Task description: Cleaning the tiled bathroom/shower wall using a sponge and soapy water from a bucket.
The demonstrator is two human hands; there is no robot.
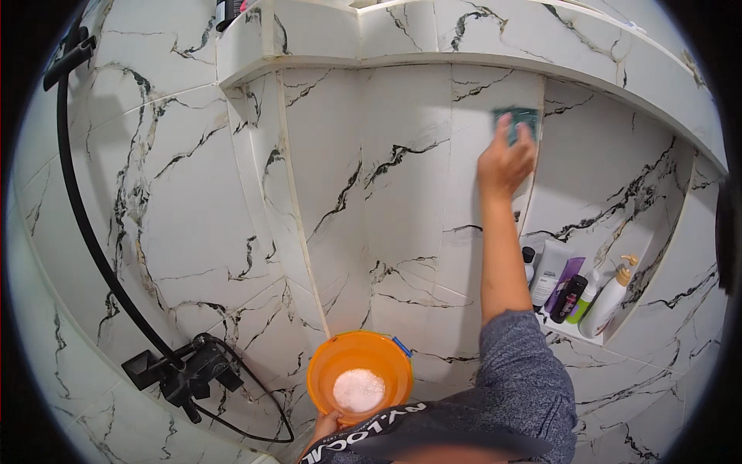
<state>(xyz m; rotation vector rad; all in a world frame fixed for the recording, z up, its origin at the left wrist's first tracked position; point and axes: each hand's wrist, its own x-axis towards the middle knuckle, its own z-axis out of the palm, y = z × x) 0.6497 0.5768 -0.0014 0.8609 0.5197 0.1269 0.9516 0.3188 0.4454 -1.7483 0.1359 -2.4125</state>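
My right arm is stretched up, and my right hand (508, 161) presses a dark green scouring pad (527, 118) against the white marble-patterned wall tiles (406, 178). The pad lies beside a vertical tile edge and is slightly blurred. Low in front of me is an orange bucket (319, 377) with white foam (359, 389) inside. My left hand (328, 424) grips the bucket's near left rim; some of its fingers are hidden. A blue piece (402, 346) sits at the bucket's right rim.
Several bottles and tubes stand in a wall niche to the right, among them a white pump bottle (607, 305). A black shower mixer (193, 375) and hose (83, 209) are on the left wall. A tiled ledge (402, 29) juts out above; a dark bottle (227, 13) stands there.
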